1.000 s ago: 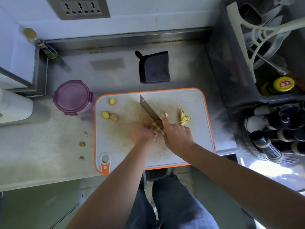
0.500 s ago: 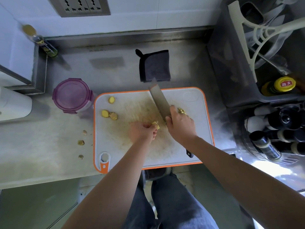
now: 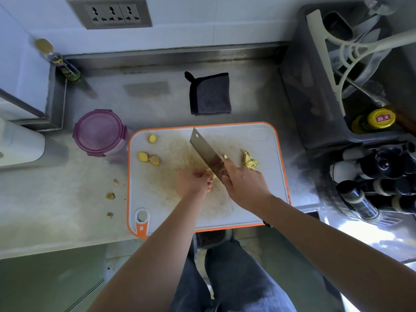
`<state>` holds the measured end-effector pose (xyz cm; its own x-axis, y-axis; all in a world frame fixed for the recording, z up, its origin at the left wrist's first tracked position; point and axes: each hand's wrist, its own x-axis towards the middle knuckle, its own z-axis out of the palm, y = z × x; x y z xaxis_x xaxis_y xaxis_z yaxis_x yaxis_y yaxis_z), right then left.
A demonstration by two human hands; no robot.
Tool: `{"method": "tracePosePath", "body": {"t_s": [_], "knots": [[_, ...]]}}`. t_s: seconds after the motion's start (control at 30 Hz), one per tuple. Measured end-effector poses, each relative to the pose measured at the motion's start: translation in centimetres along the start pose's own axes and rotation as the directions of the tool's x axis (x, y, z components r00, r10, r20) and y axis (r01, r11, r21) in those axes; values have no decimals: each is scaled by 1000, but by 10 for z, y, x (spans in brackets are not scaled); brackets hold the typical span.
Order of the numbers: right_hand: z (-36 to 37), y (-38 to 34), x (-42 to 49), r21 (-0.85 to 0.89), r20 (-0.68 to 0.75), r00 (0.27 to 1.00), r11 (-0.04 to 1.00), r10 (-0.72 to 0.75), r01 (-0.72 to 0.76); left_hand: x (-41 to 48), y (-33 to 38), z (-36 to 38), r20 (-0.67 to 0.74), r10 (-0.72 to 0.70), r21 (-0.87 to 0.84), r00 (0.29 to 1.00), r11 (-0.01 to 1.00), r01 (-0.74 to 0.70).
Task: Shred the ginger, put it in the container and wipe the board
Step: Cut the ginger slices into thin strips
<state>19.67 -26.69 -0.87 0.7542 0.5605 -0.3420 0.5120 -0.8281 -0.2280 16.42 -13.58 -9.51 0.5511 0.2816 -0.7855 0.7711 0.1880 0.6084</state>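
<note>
A white cutting board (image 3: 258, 199) with an orange rim lies on the steel counter. My left hand (image 3: 191, 184) pinches a small piece of ginger (image 3: 210, 173) against the board's middle. Right beside it, my right hand (image 3: 244, 184) grips a cleaver (image 3: 206, 153), blade down against the ginger and pointing up-left. A heap of shredded ginger (image 3: 248, 159) lies to the right of the blade. Three ginger slices (image 3: 148, 157) sit at the board's left. A round container with a purple lid (image 3: 99, 132), closed, stands left of the board. A folded grey cloth (image 3: 210, 94) lies behind the board.
Several ginger scraps (image 3: 110, 195) lie on the counter left of the board. A grey bin (image 3: 319, 86) with utensils and a yellow-capped bottle (image 3: 373, 121) stands at right, dark bottles (image 3: 369, 176) below it. A small bottle (image 3: 59, 61) stands in the back-left corner.
The cleaver was swung up and right half a second ago; it has come back down against the ginger under my left hand. The left hand stayed in place.
</note>
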Motion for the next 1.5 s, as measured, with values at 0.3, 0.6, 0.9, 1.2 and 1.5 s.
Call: {"method": "tracePosePath", "body": {"t_s": [0.3, 0.6, 0.9, 1.2, 1.5], "knots": [[4, -4, 0, -62, 31, 1000, 998, 1, 1, -3, 1, -1, -53, 7, -14, 999, 1000, -8], [10, -7, 9, -57, 33, 999, 998, -6, 8, -15, 17, -2, -133, -20, -32, 991, 999, 16], [19, -1, 7, -23, -3, 1000, 1000, -11, 11, -24, 20, -3, -174, 58, 26, 983, 998, -55], [13, -8, 27, 167, -67, 987, 976, 149, -136, -3, 9, -2, -81, -47, -16, 996, 999, 46], [-3, -1, 6, 40, -48, 999, 999, 7, -5, 5, 4, -1, -50, -71, -22, 996, 997, 70]]}}
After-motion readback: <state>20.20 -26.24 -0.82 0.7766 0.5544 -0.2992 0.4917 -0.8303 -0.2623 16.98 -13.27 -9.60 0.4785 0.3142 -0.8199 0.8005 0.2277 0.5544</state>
